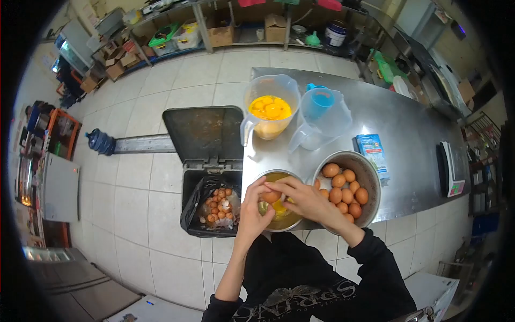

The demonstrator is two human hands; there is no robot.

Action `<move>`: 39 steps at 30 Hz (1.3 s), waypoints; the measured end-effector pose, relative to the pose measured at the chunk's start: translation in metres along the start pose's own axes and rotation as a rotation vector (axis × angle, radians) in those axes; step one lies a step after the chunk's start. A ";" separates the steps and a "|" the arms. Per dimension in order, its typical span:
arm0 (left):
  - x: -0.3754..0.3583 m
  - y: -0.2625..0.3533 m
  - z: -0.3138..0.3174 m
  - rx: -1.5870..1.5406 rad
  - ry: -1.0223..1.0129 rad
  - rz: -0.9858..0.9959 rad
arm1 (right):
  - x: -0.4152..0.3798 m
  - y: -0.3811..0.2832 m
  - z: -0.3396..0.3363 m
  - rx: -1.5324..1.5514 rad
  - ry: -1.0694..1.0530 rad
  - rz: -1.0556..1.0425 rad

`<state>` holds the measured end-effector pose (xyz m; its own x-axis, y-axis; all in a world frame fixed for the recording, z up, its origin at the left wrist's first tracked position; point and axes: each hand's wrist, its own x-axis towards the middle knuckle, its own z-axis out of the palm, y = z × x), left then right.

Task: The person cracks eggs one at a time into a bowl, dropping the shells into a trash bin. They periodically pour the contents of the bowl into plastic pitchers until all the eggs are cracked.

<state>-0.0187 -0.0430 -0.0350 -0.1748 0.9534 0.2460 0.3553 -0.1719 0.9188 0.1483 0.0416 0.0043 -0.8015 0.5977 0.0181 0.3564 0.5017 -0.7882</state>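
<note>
My left hand [253, 208] and my right hand [307, 200] are both closed on a brown egg [271, 197] over a metal bowl [290, 225]. Yellow yolk shows just below the shell, between my fingers, and liquid egg lies in the bowl. Right beside it, a larger metal pot [376, 194] holds several whole brown eggs [338, 195]. Behind the bowl, a clear jug [256, 88] contains many yolks [270, 108]. A second clear jug [340, 119] has a blue measuring cup [320, 101] inside it.
A blue-and-white carton [372, 155] and a scale [451, 169] are on the steel table [416, 139]. Left of the table stands an open-lidded bin [185, 206] with eggshells [219, 205] in a black bag. A water bottle [101, 141] lies on the floor farther left.
</note>
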 end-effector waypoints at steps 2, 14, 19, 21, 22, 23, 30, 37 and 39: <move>0.000 0.003 0.014 -0.207 0.066 0.038 | -0.002 -0.018 0.005 0.081 0.143 0.013; -0.059 -0.058 -0.076 0.743 0.296 -0.457 | -0.052 0.133 -0.043 -0.683 0.281 0.175; -0.050 -0.045 -0.075 0.600 0.491 -0.396 | -0.049 0.147 -0.027 -0.792 0.303 0.196; -0.050 -0.046 -0.073 0.566 0.521 -0.388 | -0.050 0.144 -0.026 -0.794 0.297 0.193; -0.050 -0.047 -0.071 0.542 0.537 -0.378 | -0.049 0.141 -0.028 -0.800 0.298 0.190; -0.050 -0.047 -0.069 0.519 0.552 -0.367 | -0.048 0.142 -0.025 -0.874 0.342 0.193; -0.052 -0.051 -0.064 0.403 0.556 -0.302 | -0.044 0.137 -0.015 -0.648 0.387 0.301; -0.060 -0.047 -0.072 0.347 0.647 -0.346 | -0.064 0.098 -0.039 0.961 0.535 0.558; -0.052 -0.045 -0.063 0.280 0.641 -0.319 | -0.057 0.058 -0.037 1.298 0.487 0.402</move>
<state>-0.0839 -0.1003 -0.0697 -0.7756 0.6016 0.1911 0.4026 0.2383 0.8838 0.2326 0.0594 -0.0199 -0.4191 0.8420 -0.3397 -0.3782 -0.5021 -0.7777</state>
